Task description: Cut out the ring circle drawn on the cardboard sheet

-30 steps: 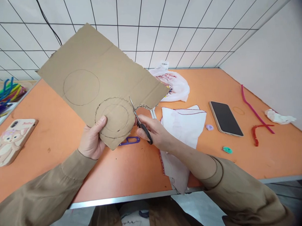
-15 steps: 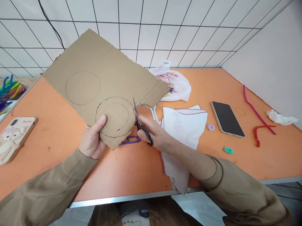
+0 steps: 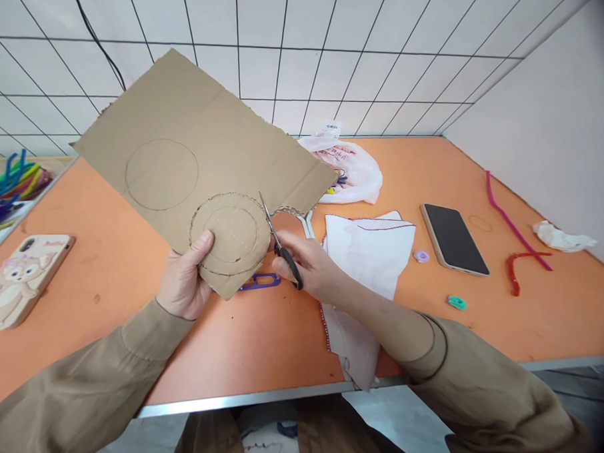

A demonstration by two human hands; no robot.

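Observation:
My left hand [image 3: 187, 278] grips a brown cardboard sheet [image 3: 220, 146] by its lower corner, thumb on top of a drawn ring. Two pencilled circles lie one inside the other there, and the outer one is cut along much of its edge. A single drawn circle [image 3: 161, 174] sits farther left on the sheet. Black-handled scissors [image 3: 289, 261] are in my right hand [image 3: 308, 263], with their blades at the right edge of the cut ring. Below the cardboard, a purple flat tool [image 3: 262, 282] lies partly hidden on the table.
A white cloth [image 3: 363, 256] with red stitching hangs over the front edge. Behind it is a plastic bag [image 3: 359, 172]. A dark-screened phone [image 3: 454, 238], pipe cleaners [image 3: 515, 219] and a green clip-like bit [image 3: 457, 302] lie right. A cased phone [image 3: 27, 281] lies left on the orange table [image 3: 236, 357].
The cardboard sheet tipped slightly down and right, then swung back up and left. The scissor blades shifted a little with it; both hands keep their holds.

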